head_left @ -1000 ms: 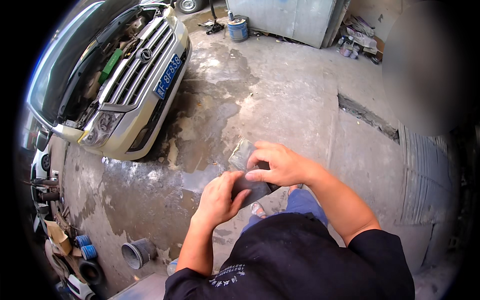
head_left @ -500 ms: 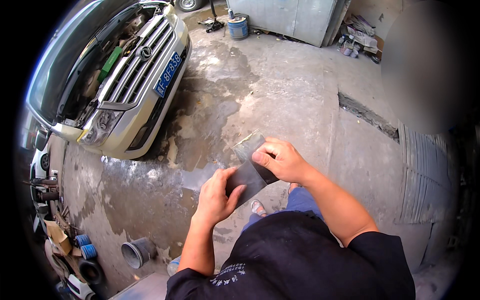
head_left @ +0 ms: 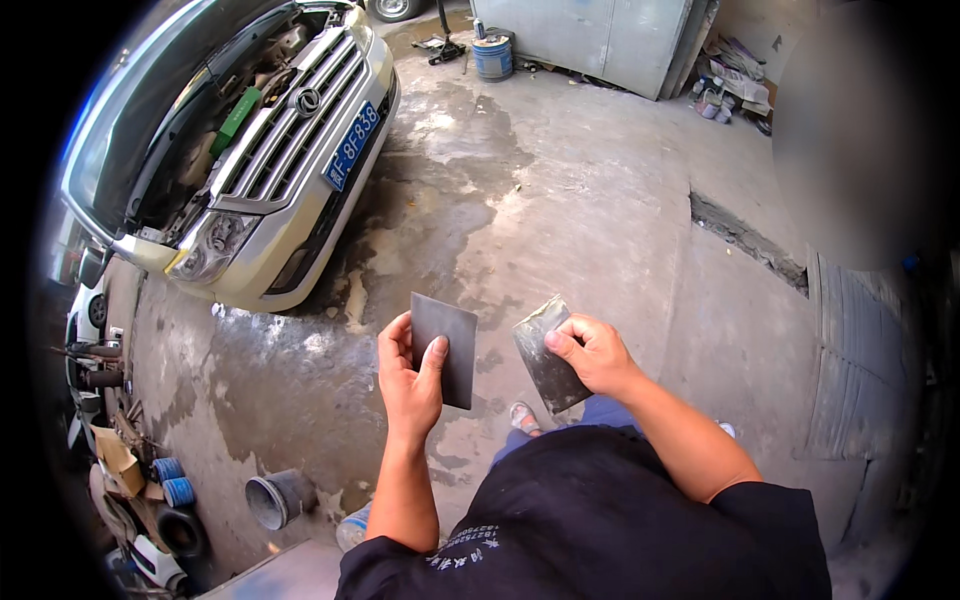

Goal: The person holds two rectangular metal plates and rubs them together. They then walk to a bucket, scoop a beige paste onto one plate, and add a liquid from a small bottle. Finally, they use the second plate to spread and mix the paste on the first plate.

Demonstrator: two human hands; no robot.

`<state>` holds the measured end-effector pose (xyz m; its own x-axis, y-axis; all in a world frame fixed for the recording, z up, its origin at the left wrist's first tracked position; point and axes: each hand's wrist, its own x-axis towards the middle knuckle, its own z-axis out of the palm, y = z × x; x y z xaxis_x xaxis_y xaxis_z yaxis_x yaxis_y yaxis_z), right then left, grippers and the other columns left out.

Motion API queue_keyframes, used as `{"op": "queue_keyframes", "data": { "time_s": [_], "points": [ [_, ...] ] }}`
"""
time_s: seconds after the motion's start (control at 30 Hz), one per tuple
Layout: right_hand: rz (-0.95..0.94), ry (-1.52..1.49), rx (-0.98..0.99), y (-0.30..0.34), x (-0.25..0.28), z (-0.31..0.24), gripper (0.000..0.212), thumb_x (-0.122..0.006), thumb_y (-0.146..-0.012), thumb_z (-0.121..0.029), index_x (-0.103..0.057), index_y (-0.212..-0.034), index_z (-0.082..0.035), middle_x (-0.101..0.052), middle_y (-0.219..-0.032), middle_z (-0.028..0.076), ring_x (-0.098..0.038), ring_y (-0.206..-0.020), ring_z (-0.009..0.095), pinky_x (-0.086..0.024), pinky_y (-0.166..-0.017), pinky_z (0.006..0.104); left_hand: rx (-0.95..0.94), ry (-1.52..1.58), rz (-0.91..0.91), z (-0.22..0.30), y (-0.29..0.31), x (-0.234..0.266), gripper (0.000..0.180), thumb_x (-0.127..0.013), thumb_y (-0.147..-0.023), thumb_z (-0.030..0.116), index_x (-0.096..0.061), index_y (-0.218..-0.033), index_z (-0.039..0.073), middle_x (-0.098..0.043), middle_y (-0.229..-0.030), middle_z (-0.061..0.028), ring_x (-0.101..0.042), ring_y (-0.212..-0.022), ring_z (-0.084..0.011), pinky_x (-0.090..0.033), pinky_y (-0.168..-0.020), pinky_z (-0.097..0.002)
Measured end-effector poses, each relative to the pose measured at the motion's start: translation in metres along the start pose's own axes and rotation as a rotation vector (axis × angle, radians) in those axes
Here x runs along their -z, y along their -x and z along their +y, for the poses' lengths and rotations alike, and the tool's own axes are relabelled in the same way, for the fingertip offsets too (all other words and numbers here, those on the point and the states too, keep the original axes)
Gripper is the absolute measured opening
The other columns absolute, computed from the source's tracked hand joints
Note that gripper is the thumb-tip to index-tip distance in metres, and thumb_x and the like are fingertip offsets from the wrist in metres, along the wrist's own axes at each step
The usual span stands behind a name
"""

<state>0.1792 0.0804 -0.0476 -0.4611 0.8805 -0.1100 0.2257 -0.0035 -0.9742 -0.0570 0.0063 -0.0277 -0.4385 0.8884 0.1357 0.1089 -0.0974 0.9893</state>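
My left hand (head_left: 412, 385) is closed on a flat grey putty spreader (head_left: 448, 340), with the thumb on its face and the fingers behind it. This rectangular spreader is held nearly upright and its face looks smooth. To the right, my right hand (head_left: 600, 357) pinches a darker putty spreader (head_left: 553, 378) by its right side. Pale, rough residue coats that one along its top edge and upper face. A gap separates the two spreaders, both held in front of my body above the concrete floor.
At the left stands a pale van (head_left: 300, 190), its hood raised and a green box (head_left: 236, 120) in the engine bay. A grey bucket (head_left: 280, 498) lies tipped at lower left. Blue pails, a tyre (head_left: 180, 528) and a cardboard box (head_left: 118, 460) crowd the left rim. A broken trench (head_left: 748, 240) cuts the floor at right.
The spreaders overlapped and touched; now they are apart. My left hand has turned its spreader upright and moved slightly left, while my right hand has moved right and down with its own.
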Motion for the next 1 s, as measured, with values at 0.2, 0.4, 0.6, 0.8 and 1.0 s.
{"op": "queue_keyframes", "data": {
  "time_s": [0.2,0.4,0.6,0.8,1.0],
  "points": [
    [-0.208,-0.539,-0.058,0.01,-0.001,-0.004,0.022,-0.069,-0.089,-0.02,-0.052,-0.091,-0.007,-0.055,-0.084,-0.002,-0.049,-0.077,0.005,-0.043,-0.066,0.0257,0.342,0.554,-0.09,-0.004,0.005,-0.013,0.036,-0.059,-0.092,0.005,-0.046,-0.125,0.002,-0.062,-0.111,-0.0075,-0.058,-0.1,-0.013,-0.045,-0.092,-0.0286],
    [-0.339,-0.586,-0.207,0.001,-0.002,-0.014,0.021,-0.07,-0.086,-0.012,-0.052,-0.094,-0.006,-0.058,-0.087,-0.001,-0.053,-0.081,0.007,-0.046,-0.072,0.0256,0.304,0.571,-0.251,-0.007,0.015,-0.022,0.035,-0.057,-0.093,0.003,-0.045,-0.126,0.005,-0.06,-0.116,-0.0082,-0.057,-0.106,-0.0162,-0.044,-0.095,-0.0327],
    [-0.181,-0.292,-0.026,0.0,0.007,-0.016,0.02,-0.069,-0.086,-0.015,-0.053,-0.091,-0.006,-0.061,-0.084,0.002,-0.057,-0.077,0.01,-0.047,-0.068,0.0278,0.275,0.612,-0.21,0.004,0.016,-0.029,0.031,-0.053,-0.095,0.003,-0.046,-0.125,0.005,-0.06,-0.119,-0.0079,-0.056,-0.108,-0.0153,-0.043,-0.097,-0.0322],
    [-0.116,0.127,0.013,-0.004,0.008,-0.051,0.025,-0.07,-0.081,-0.022,-0.055,-0.088,-0.004,-0.065,-0.082,0.01,-0.063,-0.079,0.022,-0.048,-0.071,0.0362,0.271,0.623,-0.332,-0.005,0.025,-0.028,0.029,-0.053,-0.095,0.004,-0.05,-0.125,0.005,-0.06,-0.12,-0.0067,-0.056,-0.11,-0.0153,-0.043,-0.097,-0.0322],
    [-0.132,0.187,0.145,0.015,0.001,-0.027,0.022,-0.071,-0.08,-0.019,-0.056,-0.085,-0.004,-0.063,-0.078,0.008,-0.06,-0.072,0.018,-0.047,-0.065,0.0317,0.214,0.602,-0.31,-0.005,0.022,-0.029,0.029,-0.053,-0.096,0.005,-0.051,-0.125,0.005,-0.061,-0.118,-0.0052,-0.057,-0.107,-0.0135,-0.043,-0.095,-0.0305]
  ]
}}
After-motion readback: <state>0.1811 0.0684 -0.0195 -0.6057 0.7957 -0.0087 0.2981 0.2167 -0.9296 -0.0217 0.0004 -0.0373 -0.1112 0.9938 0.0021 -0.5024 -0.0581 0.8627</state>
